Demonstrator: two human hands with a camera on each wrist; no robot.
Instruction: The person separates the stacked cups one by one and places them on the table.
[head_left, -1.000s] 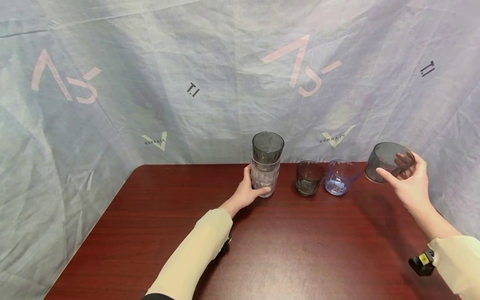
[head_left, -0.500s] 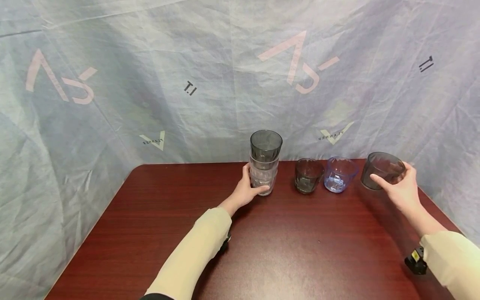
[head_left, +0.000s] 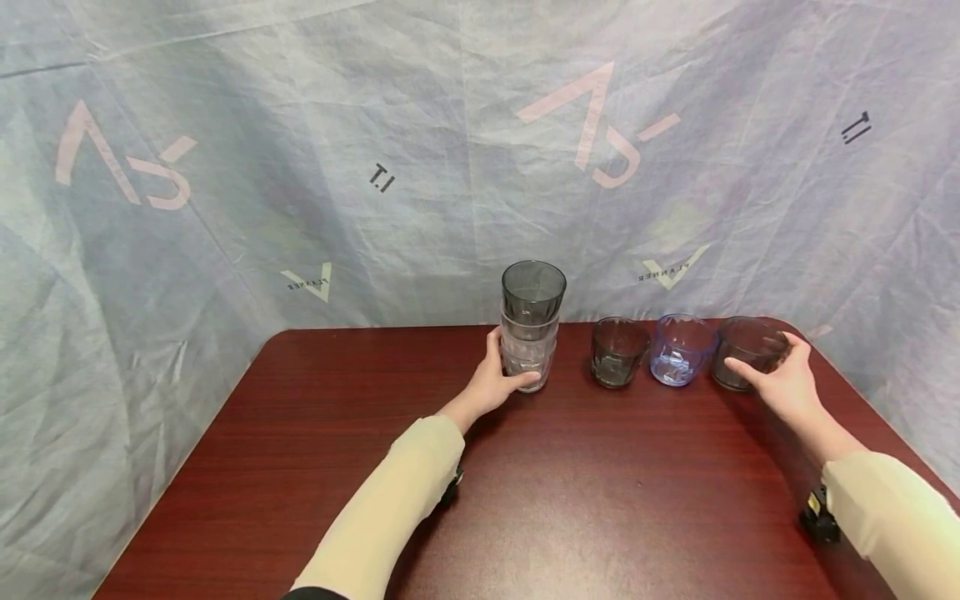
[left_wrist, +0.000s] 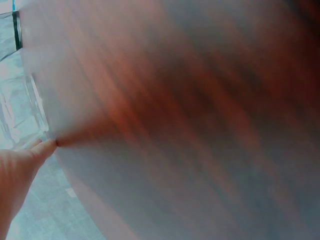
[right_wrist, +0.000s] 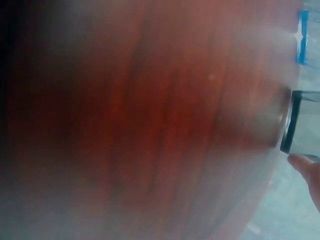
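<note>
My left hand (head_left: 491, 385) grips the lower part of an upright stack, a clear cup (head_left: 527, 358) at the bottom with a smoky grey cup (head_left: 533, 292) nested on top. In the left wrist view the thumb (left_wrist: 42, 150) lies along the clear cup's side. With thumb and fingers round its right side, my right hand (head_left: 791, 385) holds a dark grey cup (head_left: 738, 358). That cup is upright beside a blue-tinted cup (head_left: 678, 354). In the right wrist view its base (right_wrist: 291, 122) hangs close over the table. Left of the blue one stands another dark grey cup (head_left: 618, 354).
The cups line the back edge of a reddish-brown wooden table (head_left: 570, 500). Right behind that edge hangs a printed grey cloth (head_left: 420, 242), which also closes off both sides.
My right hand has brought the dark grey cup down and to the left, from above the table to beside the blue cup. My left hand keeps its grip on the stack.
</note>
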